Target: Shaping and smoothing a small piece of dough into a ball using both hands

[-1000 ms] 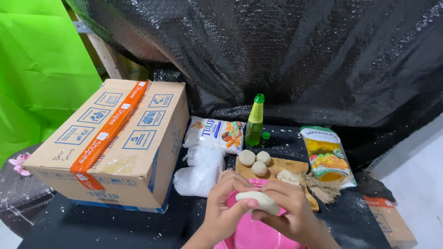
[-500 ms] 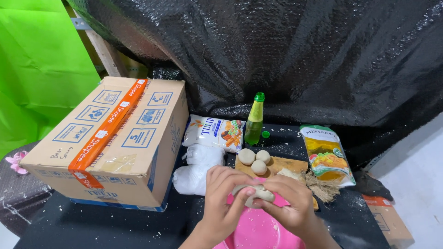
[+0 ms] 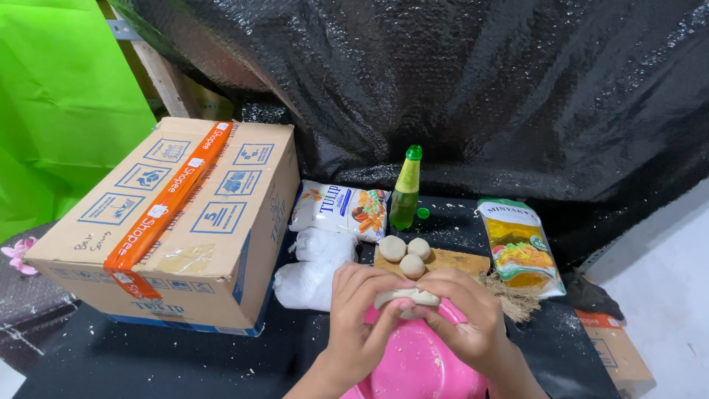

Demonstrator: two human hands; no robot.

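Observation:
Both my hands hold one pale lump of dough (image 3: 405, 298) over a pink plate (image 3: 413, 369). My left hand (image 3: 358, 321) cups the lump from the left and below, and my right hand (image 3: 465, 314) curls over it from the right. Just behind my fingers lies a wooden board (image 3: 458, 260) with three round dough balls (image 3: 408, 253) on it.
A large cardboard box (image 3: 177, 222) with orange tape stands at the left. Behind the board are a white flour bag (image 3: 340, 210), two clear bags of white powder (image 3: 314, 266), a green bottle (image 3: 405, 191) and a yellow oil pouch (image 3: 518, 247). Black plastic sheeting hangs at the back.
My hands have closed in around the dough, which was a longer flattened piece a second ago and is now a more compact lump. Nothing else has moved.

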